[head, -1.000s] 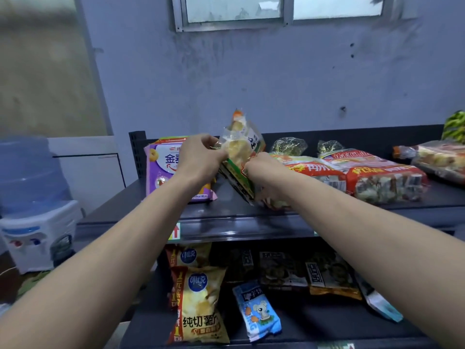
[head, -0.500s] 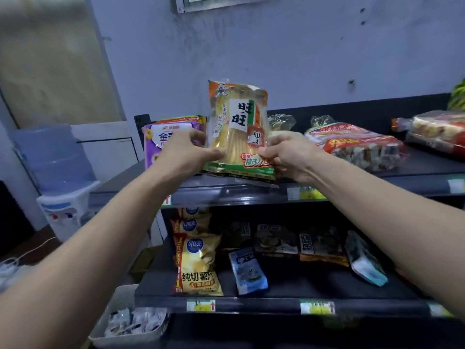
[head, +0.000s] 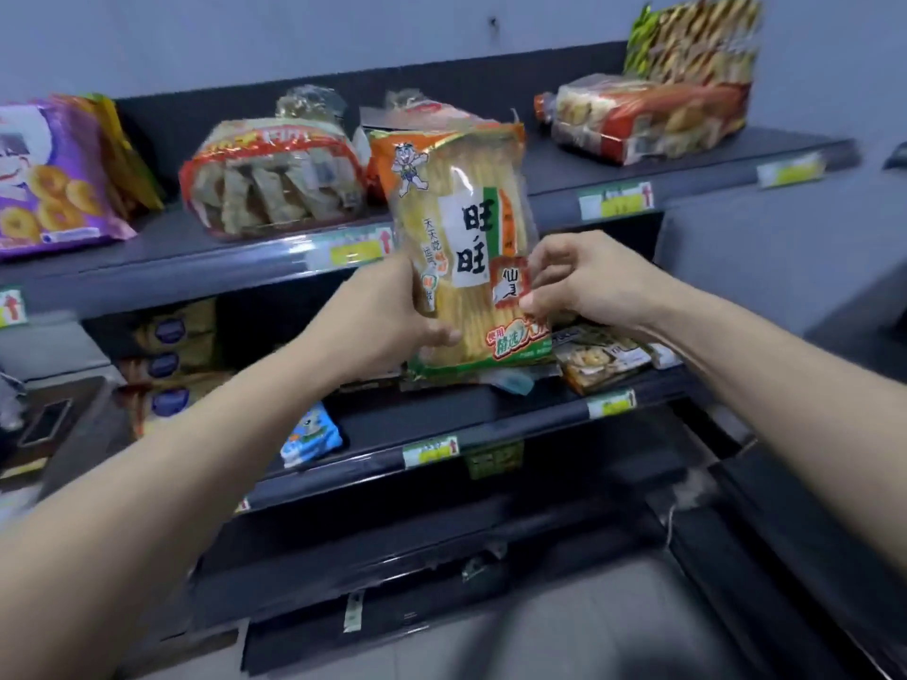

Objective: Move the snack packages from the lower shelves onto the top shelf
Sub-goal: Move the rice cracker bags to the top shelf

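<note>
Far left on the top shelf point(head: 162, 247) stands one purple bag point(head: 49, 184), with three chip bags point(head: 169, 365) stacked on the lower shelf point(head: 491, 404) beneath. Next come one red-trimmed cracker pack point(head: 275, 184) above and one blue packet point(head: 311, 434) below. The left hand point(head: 383, 321) and right hand point(head: 584, 282) both grip one yellow rice-cracker pack point(head: 466, 257), upright in the air before the shelves. One nut packet point(head: 603, 358) lies below; one red-and-clear pack point(head: 648, 120) and one green pack point(head: 697, 36) sit top right.

grey wall point(head: 245, 36), yellow price tags point(head: 616, 201)
</note>
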Available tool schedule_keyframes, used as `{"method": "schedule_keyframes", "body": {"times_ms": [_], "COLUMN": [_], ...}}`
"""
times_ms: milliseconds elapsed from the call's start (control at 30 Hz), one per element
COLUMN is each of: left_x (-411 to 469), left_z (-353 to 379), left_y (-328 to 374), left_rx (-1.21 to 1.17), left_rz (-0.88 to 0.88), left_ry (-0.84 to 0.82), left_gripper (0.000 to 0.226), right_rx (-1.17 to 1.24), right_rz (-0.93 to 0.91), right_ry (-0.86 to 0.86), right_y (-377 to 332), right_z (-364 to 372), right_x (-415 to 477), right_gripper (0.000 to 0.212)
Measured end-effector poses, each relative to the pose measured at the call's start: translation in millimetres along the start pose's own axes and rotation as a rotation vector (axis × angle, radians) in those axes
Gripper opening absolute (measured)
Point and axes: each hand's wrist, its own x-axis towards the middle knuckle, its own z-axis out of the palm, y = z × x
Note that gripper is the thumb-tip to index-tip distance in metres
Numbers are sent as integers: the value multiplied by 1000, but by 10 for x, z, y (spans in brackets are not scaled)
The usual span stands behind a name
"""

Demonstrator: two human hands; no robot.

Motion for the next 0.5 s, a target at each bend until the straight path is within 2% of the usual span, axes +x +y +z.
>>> {"method": "schedule_keyframes", "body": {"times_ms": [167,300,400,500], "left_x": [65,167,319,516], "left_z": [886,1520,1862,2088], "left_y": [339,503,535,521], "left_rx": [-1,-3,-154,-348], "left_rz": [95,46,-26,-149], "left_ry": [-170,-315,-404,-402], "left_gripper": [49,31,29,25], "right_rx": [-96,-176,-271,-281], "right_rz": [158,274,335,376], "right_ry": [-33,11,61,109], "right_y": [797,1314,1564,1730], "right_z": [-440,-625,-700,-746], "right_x": [-435,-622,-639,-532], "right_gripper": [27,30,24,19]}}
